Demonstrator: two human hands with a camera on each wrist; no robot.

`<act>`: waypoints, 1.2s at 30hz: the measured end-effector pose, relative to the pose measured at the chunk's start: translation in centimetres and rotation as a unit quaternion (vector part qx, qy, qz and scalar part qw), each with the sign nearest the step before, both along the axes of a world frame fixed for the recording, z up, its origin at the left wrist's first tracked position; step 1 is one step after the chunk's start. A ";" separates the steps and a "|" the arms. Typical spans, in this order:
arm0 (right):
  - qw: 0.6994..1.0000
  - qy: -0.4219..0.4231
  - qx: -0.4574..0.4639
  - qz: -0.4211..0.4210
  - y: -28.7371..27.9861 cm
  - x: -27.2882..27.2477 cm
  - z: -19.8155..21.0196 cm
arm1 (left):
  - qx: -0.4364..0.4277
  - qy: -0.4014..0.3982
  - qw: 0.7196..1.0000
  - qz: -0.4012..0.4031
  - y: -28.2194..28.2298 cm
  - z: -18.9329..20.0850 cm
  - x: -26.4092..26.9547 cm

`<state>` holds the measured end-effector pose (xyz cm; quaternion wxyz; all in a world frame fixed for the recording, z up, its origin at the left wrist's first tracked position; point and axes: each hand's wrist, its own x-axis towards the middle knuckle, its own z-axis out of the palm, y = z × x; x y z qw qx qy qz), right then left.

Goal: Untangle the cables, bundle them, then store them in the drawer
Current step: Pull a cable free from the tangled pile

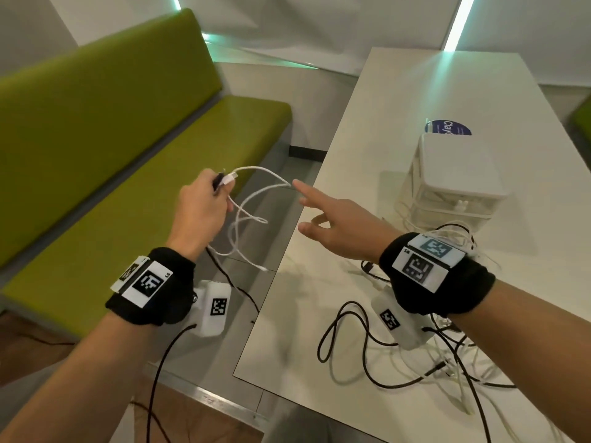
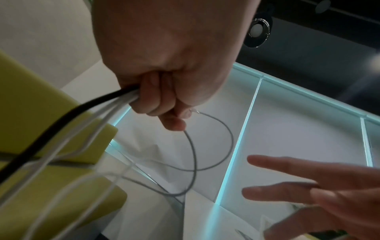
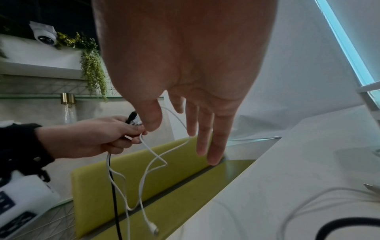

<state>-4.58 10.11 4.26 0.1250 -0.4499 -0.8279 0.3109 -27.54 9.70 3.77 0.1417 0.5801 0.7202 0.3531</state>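
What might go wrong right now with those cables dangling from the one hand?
The thin white cable gripped by the left hand hangs in crossed loops, so pulling could tighten a knot. The black cable shares that grip and may drag along. The open right hand reaches over, its wrist above the cable pile on the white table, and might snag it.

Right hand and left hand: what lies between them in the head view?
Only loops of the white cable hang there, held by the left hand; the right hand reaches toward them with straight fingers. The head view shows it.
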 end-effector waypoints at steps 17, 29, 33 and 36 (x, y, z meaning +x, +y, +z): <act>0.993 -0.111 0.023 -0.038 0.1 2.3 -0.9 | -0.037 -0.048 0.991 -0.117 -0.4 -3.0 3.3; 0.962 -0.246 -0.054 -0.104 -3.9 11.1 -4.1 | -0.133 0.051 0.951 -0.276 -2.8 -5.4 14.6; 0.957 -0.265 -0.015 -0.118 -4.4 10.8 -6.5 | -0.155 0.056 0.950 -0.265 -2.7 -6.2 16.1; 0.953 -0.276 0.030 -0.118 -4.3 10.0 -7.7 | -0.153 0.020 0.958 -0.241 -2.7 -6.2 15.8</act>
